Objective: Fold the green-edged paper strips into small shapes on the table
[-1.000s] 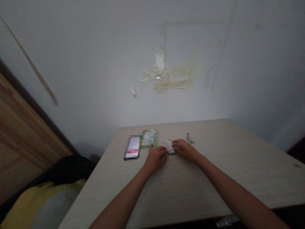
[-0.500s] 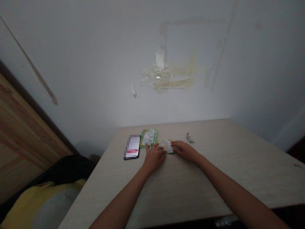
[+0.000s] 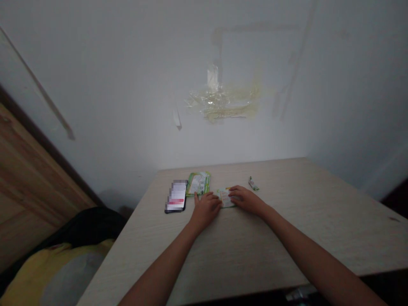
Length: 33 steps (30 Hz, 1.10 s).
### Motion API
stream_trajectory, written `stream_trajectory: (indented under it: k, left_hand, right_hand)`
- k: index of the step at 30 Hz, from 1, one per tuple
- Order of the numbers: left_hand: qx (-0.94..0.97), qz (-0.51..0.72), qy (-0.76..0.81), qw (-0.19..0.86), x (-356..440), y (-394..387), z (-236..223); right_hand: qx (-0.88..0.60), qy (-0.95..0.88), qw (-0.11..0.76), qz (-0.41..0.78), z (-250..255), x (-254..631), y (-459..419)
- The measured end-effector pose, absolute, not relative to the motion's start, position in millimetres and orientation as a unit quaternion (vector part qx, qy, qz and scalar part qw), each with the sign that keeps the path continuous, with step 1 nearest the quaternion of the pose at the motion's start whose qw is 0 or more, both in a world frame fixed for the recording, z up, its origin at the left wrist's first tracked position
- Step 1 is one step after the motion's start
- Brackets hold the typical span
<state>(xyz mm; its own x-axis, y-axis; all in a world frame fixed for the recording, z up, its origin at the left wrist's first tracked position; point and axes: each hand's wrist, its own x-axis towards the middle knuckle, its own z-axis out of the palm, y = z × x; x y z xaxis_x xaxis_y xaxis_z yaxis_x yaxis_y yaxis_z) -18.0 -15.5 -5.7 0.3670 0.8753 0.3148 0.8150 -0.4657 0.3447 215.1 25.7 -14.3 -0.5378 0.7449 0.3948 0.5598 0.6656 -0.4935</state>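
Note:
A small green-and-white printed packet [image 3: 225, 198] lies flat on the table between my hands. My right hand [image 3: 248, 199] rests over its right part, fingers stretched out and covering that side. On the packet's left edge are the fingertips of my left hand [image 3: 206, 209], which lies palm down with the thumb apart. Just beyond my left thumb sits a larger green packet [image 3: 198, 183] with a white printed panel. A narrow crumpled green-and-white wrapper [image 3: 253, 184] is behind my right hand.
A phone [image 3: 176, 196] with a lit, blurred screen lies left of the larger packet. The pale wooden table [image 3: 223, 255] meets a wall [image 3: 127, 85] with clear tape [image 3: 213, 100] on it. To the left are a yellow-and-grey soft thing [image 3: 63, 272] and wooden boards [image 3: 25, 178].
The small packet has turned slightly and more of its face shows between my hands. My right hand has shifted a little; my left stays nearly in place. The view has moved slightly.

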Motion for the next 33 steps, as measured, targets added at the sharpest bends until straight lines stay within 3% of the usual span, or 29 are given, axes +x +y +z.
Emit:
stream_trajectory:
  k: [7,33]
  left_hand:
    - [0.811,0.221,0.541,0.02,-21.3,-14.9,-8.3]
    - [0.813,0.208,0.544,0.005,-21.3,-16.8,-7.0]
  right_hand:
    - [-0.399,-0.859,0.278,0.16,-13.0,214.7,23.8]
    - [-0.384,-0.873,0.276,0.116,-15.1,210.3,23.3]
